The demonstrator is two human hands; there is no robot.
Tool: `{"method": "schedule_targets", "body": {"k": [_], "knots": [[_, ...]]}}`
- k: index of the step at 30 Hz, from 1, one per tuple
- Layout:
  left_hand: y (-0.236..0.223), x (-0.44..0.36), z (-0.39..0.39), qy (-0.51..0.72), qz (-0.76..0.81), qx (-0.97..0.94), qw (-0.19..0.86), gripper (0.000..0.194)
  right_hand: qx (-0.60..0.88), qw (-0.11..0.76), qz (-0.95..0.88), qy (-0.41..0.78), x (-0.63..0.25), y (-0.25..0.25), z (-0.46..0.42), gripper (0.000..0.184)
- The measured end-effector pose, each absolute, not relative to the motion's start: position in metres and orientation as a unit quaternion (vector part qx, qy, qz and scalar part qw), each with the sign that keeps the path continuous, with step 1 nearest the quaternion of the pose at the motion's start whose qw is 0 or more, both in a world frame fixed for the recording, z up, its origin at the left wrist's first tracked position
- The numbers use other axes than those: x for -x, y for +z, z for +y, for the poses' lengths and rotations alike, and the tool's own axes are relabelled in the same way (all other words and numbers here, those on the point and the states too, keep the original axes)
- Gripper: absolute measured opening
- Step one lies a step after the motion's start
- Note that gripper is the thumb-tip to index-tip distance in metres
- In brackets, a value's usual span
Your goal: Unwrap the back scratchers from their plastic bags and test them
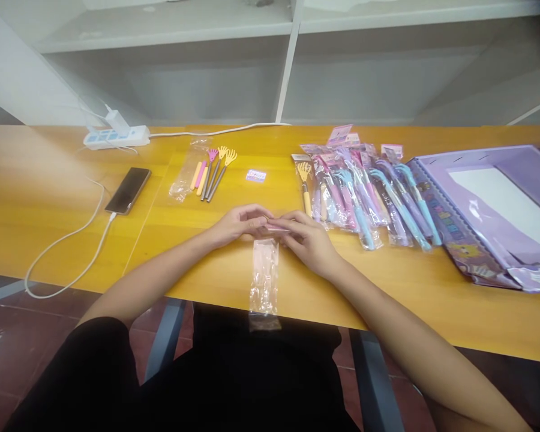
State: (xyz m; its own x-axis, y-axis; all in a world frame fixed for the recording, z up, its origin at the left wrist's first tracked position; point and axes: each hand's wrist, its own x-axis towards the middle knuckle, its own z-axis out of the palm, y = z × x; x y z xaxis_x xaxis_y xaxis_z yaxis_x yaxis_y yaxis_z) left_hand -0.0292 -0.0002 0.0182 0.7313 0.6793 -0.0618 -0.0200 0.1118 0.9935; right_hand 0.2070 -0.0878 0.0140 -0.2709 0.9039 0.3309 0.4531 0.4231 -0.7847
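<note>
Both hands met over the counter (207, 261), midway along its near side. Left hand (242, 225) and right hand (309, 241) had fingers curled nearly closed, pinching the pinkish top of a clear bag (264, 273) between them; exact fingertip contact blurred. Bag hung toward the wearer, its lower end past the counter's edge. Beyond the hands, a small printed card (255, 175) lay flat. Left of it, loose claw-headed rods (215, 175); to the right, a heap of wrapped claw-headed sticks (362, 201) near a purple box (470, 207).
</note>
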Motion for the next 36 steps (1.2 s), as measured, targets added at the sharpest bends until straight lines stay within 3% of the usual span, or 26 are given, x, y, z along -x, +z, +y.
{"method": "schedule_targets", "body": {"k": [6,12,17,20,28,32,36], "knots": [[0.016,0.027,-0.003,0.272,0.253,-0.675,0.638,0.04,0.459,0.364,-0.776,0.235,-0.206,0.014,-0.087,0.043],[0.01,0.026,-0.005,0.286,0.278,-0.673,0.623,0.021,0.506,0.358,-0.688,0.377,-0.205,0.012,-0.09,0.065],[0.011,0.025,-0.006,0.312,0.298,-0.683,0.589,0.025,0.469,0.368,-0.657,0.461,-0.208,0.015,-0.088,0.038],[0.017,0.026,-0.009,0.311,0.281,-0.727,0.543,0.036,0.445,0.368,-0.667,0.471,-0.208,0.02,-0.088,0.032],[0.033,0.029,-0.012,0.343,0.216,-0.883,0.236,0.014,0.451,0.353,-0.731,0.371,-0.203,0.025,-0.093,0.033],[0.035,0.03,-0.012,0.327,0.19,-0.9,0.216,0.013,0.425,0.344,-0.763,0.345,-0.2,0.029,-0.096,0.032],[0.036,0.028,-0.016,0.324,0.197,-0.885,0.271,0.015,0.426,0.345,-0.77,0.328,-0.198,0.028,-0.097,0.03]]}}
